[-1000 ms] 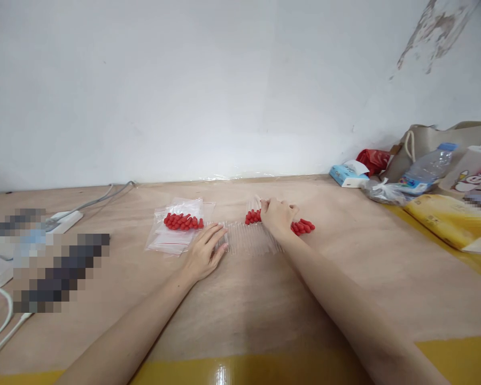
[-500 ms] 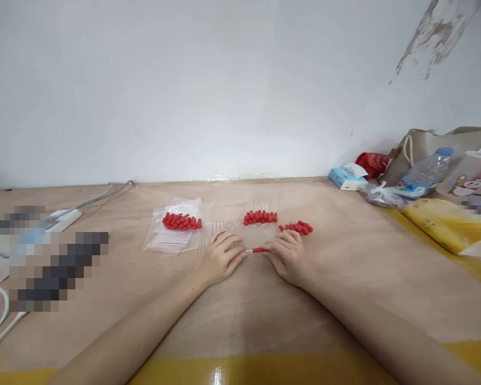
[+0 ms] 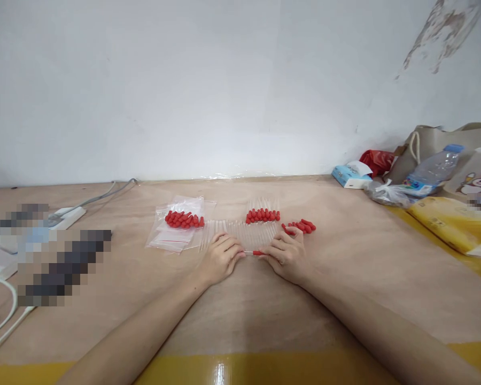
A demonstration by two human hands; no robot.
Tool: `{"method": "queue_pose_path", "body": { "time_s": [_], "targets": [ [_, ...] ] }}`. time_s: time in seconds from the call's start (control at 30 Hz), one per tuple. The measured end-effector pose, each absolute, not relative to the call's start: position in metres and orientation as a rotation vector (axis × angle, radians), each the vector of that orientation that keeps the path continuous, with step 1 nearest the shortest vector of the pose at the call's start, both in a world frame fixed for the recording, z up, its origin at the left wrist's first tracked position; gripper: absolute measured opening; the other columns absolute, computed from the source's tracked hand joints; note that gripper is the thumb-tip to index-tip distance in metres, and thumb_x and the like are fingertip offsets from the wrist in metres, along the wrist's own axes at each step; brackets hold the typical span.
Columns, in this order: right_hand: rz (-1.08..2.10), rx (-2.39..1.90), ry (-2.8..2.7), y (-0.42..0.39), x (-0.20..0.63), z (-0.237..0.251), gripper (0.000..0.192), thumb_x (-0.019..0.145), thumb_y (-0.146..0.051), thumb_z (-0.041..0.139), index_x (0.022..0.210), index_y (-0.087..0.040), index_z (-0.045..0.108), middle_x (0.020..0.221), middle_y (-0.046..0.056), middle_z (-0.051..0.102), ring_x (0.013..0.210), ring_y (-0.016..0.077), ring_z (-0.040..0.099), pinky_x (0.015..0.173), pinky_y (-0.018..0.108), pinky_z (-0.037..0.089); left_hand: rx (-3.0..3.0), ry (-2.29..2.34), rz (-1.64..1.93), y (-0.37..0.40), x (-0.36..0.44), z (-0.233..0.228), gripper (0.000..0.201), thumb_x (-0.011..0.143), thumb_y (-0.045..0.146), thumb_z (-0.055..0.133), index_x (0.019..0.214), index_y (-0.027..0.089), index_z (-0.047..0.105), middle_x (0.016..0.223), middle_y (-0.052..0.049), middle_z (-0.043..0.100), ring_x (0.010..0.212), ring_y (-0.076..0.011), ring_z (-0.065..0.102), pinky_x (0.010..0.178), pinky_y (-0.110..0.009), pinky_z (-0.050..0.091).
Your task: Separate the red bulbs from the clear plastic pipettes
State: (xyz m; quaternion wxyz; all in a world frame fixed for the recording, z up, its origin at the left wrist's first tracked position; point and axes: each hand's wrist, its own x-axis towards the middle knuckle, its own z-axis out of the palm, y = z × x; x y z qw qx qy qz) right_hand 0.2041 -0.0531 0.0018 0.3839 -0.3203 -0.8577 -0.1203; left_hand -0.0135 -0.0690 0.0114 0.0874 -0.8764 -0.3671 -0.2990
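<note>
Centrally, hands pinching tube

The two hands meet at the near edge of a row of tubes on the table — left hand beside right hand. A bag lies left, loose caps right.

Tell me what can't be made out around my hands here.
Head view:
- Red cap and clear tube between left hand and right hand: fingers hide the join.
- Row of clear tubes: too faint to count.
- Pixelated patches at left: blurred.
- Water bottle: label too small.
</note>
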Motion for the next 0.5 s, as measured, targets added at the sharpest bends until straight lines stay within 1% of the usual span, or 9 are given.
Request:
{"method": "queue_pose_path", "body": {
  "time_s": [0.37,0.5],
  "targets": [
    [-0.254,-0.792,-2.266,-0.055,0.2049,0.0045,0.018,0.083,-0.028,0.05,0.073,-0.025,0.065,0.054,-0.004,0.055,0.07,0.0116,0.048,0.095,0.043,0.014,-2.649,-1.108,-0.909,-0.0707,-0.0159,0.0113,0.015,0.086,0.024,0.045,0.08,0.018,0.058,0.077,-0.003,0.06,0.081,-0.0154,0.054,0.084,-0.034,0.039],
    [-0.26,-0.786,-2.264,-0.0564,0.2047,0.0066,0.017,0.083,-0.024,0.049,0.075,-0.025,0.065,0.056,-0.004,0.057,0.07,0.0117,0.049,0.094,0.043,0.016,-2.654,-1.131,-0.939,-0.071,-0.0166,0.0104,0.016,0.086,0.024,0.045,0.08,0.018,0.058,0.076,-0.003,0.06,0.081,-0.0155,0.054,0.082,-0.034,0.04]
  ]
}}
